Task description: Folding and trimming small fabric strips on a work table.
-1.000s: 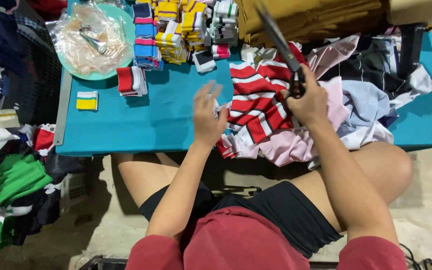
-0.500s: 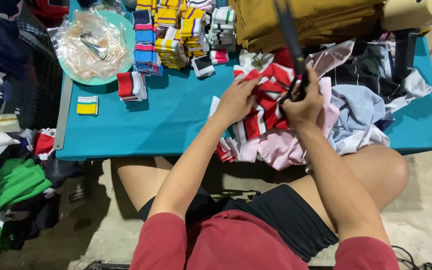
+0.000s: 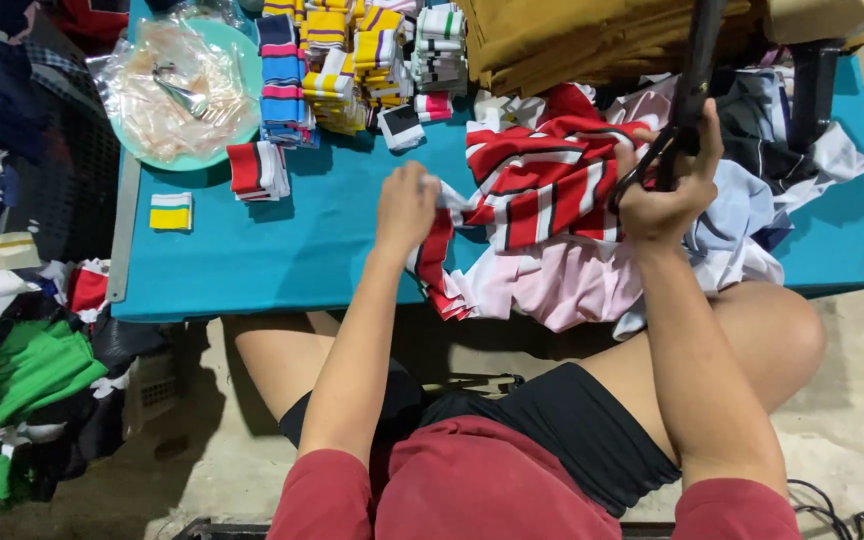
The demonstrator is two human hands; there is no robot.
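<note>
teal covers the worktop (image 3: 292,250), where stacks of striped knit bands (image 3: 352,50) are ranged along the far edge beside a round plate (image 3: 242,70) holding a crumpled clear bag (image 3: 167,90). one yellow and white band (image 3: 170,211) is set apart near the left edge. mustard cloth (image 3: 592,40) is heaped behind. the red and white striped fabric (image 3: 537,180) is spread over pink cloth (image 3: 552,285) at the near edge. its left edge is pinched by the closed fingers of the left hand (image 3: 405,205). black scissors (image 3: 687,95) are gripped in the clenched right hand (image 3: 664,190), blades upward.
</note>
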